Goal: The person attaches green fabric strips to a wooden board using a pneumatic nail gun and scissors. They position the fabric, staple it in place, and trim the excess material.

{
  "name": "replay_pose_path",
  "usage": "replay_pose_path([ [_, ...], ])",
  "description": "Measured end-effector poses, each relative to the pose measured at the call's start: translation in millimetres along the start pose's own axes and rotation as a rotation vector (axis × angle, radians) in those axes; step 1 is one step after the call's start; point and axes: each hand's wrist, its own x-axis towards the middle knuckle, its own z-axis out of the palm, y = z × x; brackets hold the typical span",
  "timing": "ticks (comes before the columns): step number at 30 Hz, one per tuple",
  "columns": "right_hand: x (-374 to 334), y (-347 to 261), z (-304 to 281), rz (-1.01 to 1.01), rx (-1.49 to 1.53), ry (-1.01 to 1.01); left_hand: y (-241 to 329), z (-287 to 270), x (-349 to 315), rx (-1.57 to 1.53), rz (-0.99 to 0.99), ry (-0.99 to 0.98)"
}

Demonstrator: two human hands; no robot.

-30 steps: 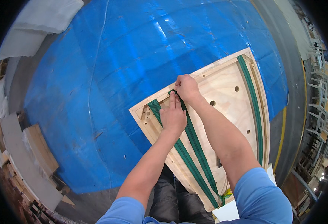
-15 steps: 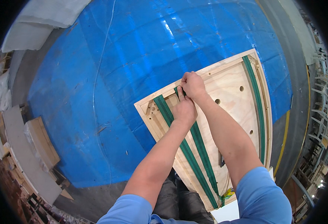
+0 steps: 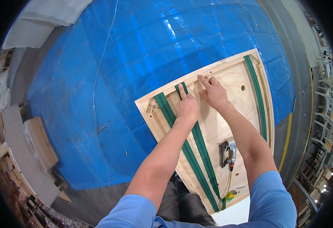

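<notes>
A light wooden frame (image 3: 151,121) with a plywood panel (image 3: 219,129) lies in front of me, crossed by green webbing straps. My left hand (image 3: 186,108) is at the far rail, one finger stretched along the end of the middle webbing strap (image 3: 203,152), pressing it down; its other fingers are curled and partly hidden. To the right of it my right hand (image 3: 215,93) hovers over the panel, fingers apart and holding nothing, a fingertip close to the far rail. Beneath my right forearm rests a staple gun (image 3: 229,152) with a hose.
Other green straps (image 3: 166,108) run along the left and right (image 3: 257,98) of the frame. A yellow-green handled tool (image 3: 230,195) lies at its near corner. Blue sheeting (image 3: 79,114) covers the floor, with a thin hose (image 3: 96,91) across it. Wooden pieces (image 3: 41,142) stand at the left.
My right hand has let go of the strap end and moved right, opening. My left hand stays on the strap. The staple gun now shows beside my right forearm.
</notes>
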Motion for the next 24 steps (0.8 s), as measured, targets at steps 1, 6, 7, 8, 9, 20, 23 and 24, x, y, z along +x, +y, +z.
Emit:
replay_pose_path([
  [1,-0.2,-2.2,-0.4,0.006,-0.018,-0.007,0.4,-0.4,-0.2,-0.001,-0.003,-0.002],
  [6,1.8,-8.1,-2.2,-0.018,-0.177,-0.03,-5.4,5.7,4.5,0.043,0.018,0.05],
  [7,3.1,-8.6,-3.0,-0.043,-0.207,-0.018,-6.4,7.0,5.8,0.041,0.015,0.052],
  [8,3.6,-5.4,-3.0,-0.061,-0.237,-0.008,-5.1,7.1,6.5,0.04,0.016,0.049],
  [9,4.0,-2.4,-3.2,-0.08,-0.267,0.003,-4.5,7.1,6.8,0.038,0.018,0.048],
  [20,9.1,-1.6,-17.7,-0.087,-0.368,-0.149,-3.7,4.1,5.6,0.069,-0.001,0.035],
  [23,7.5,0.8,-17.7,-0.079,-0.369,-0.14,-2.0,4.1,5.5,0.06,0.003,0.025],
  [24,6.7,1.6,-17.9,-0.077,-0.363,-0.132,-1.3,3.7,5.3,0.054,0.001,0.02],
])
